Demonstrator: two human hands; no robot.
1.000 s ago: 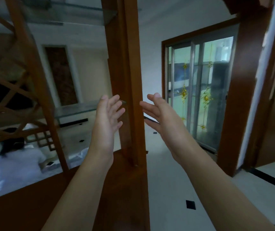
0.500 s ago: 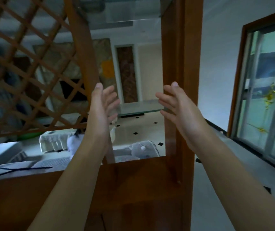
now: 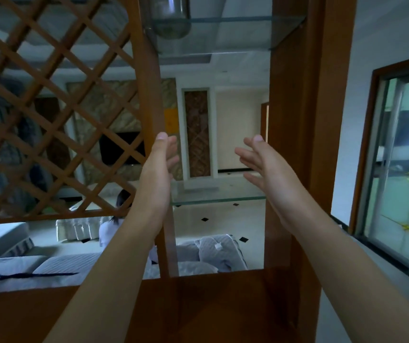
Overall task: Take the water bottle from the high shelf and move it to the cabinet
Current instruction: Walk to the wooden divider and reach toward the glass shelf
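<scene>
Reaching upward in the middle of the frame, both bare arms rise from the lower edge toward a wooden room divider. The left hand (image 3: pixel 160 164) is held flat and upright with its fingers together and spread loosely, gripping nothing, and it overlaps the divider's inner wooden post (image 3: pixel 149 100). The right hand (image 3: pixel 263 162) is likewise unclenched, palm turned toward the left one, fingers fanned, holding nothing; it sits in front of the wider right post (image 3: pixel 297 120). The two palms face each other with a clear gap between them.

The water bottle (image 3: pixel 168 17) stands at the top centre of the frame on the high glass shelf (image 3: pixel 235 33), seen from below through the glass, well above both hands and closer to the left post. Only its clear lower part shows; the top is cut off by the frame edge. A second glass shelf (image 3: pixel 218 198) spans the posts lower down, behind the hands. A wooden lattice panel (image 3: pixel 50 107) fills the upper left. Through the opening, lower left, a person in white (image 3: pixel 114 219) sits near a grey sofa (image 3: pixel 211 253). A sliding glass door (image 3: pixel 401 181) occupies the right edge.
</scene>
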